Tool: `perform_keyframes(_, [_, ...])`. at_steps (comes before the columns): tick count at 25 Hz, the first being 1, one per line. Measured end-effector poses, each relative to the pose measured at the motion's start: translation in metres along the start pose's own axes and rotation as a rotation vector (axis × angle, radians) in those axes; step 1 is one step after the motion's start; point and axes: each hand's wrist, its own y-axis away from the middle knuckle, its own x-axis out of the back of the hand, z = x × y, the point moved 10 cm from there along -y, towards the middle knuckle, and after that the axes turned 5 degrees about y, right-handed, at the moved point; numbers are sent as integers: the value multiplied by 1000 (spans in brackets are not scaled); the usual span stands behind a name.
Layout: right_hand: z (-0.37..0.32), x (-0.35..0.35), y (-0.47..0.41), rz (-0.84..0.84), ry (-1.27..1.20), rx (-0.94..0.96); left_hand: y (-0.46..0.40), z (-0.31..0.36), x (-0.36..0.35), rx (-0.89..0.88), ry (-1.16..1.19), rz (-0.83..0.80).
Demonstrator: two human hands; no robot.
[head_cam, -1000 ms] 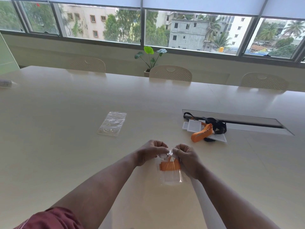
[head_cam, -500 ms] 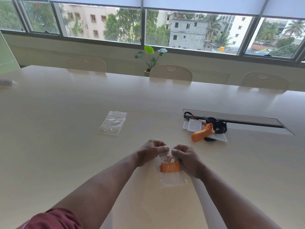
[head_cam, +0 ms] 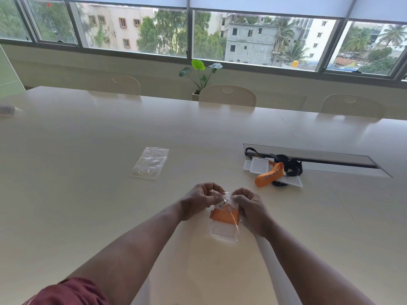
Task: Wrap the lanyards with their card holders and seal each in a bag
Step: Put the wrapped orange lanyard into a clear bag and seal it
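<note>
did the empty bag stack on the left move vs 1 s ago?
No. The empty bag stack lies at the same spot on the table, same offset from the cable slot; both hands work on the filled bag.

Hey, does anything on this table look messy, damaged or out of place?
Nothing damaged or spilled. Only the loose pile of orange and black lanyards with white card holders lies tangled, partly overlapping the recessed cable slot.
</note>
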Motion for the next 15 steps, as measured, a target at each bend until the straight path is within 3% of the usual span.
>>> perform_keyframes(5, [-3,-11,1,-128,-37,50,-2,0,0,-2,-29,-13])
perform_keyframes(15, [-3,-1,-3,-121,-128,71,-3,-3,14,-14,76,72])
